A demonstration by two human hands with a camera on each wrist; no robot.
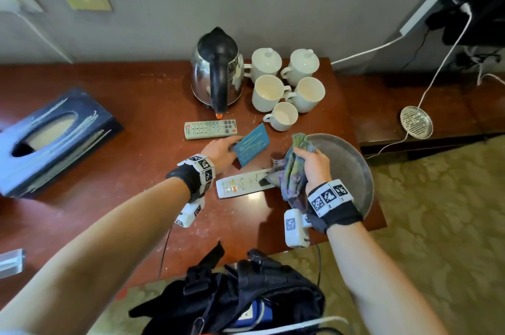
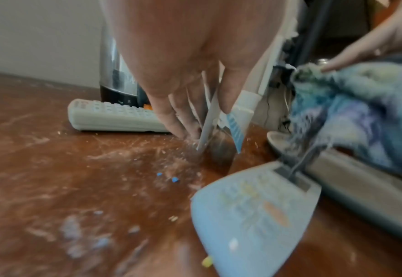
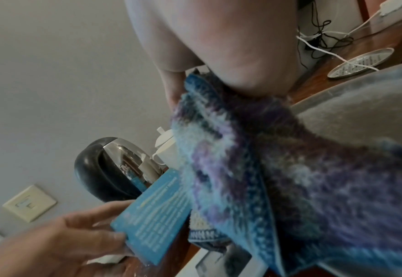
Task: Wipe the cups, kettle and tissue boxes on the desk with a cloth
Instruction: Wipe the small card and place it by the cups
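Note:
A steel kettle (image 1: pixel 216 72) with a black handle stands at the back of the desk, with several white cups (image 1: pixel 269 92) to its right, two of them lidded. A dark tissue box (image 1: pixel 52 137) lies at the far left. My left hand (image 1: pixel 222 150) pinches a small blue card (image 1: pixel 251 144), held on edge on the desk in front of the kettle; the card (image 2: pixel 209 120) shows between thumb and fingers. My right hand (image 1: pixel 311 163) grips a bunched blue-purple cloth (image 1: pixel 295 168) just right of the card. The cloth (image 3: pixel 266 178) fills the right wrist view.
Two white remotes lie near my hands, one (image 1: pixel 210 129) before the kettle, one (image 1: pixel 243 184) partly under the cloth. A round metal tray (image 1: pixel 347 170) sits at the desk's right edge. A small metal dish (image 1: pixel 416 122) and cables are on the lower shelf. A black bag (image 1: pixel 232 293) hangs below.

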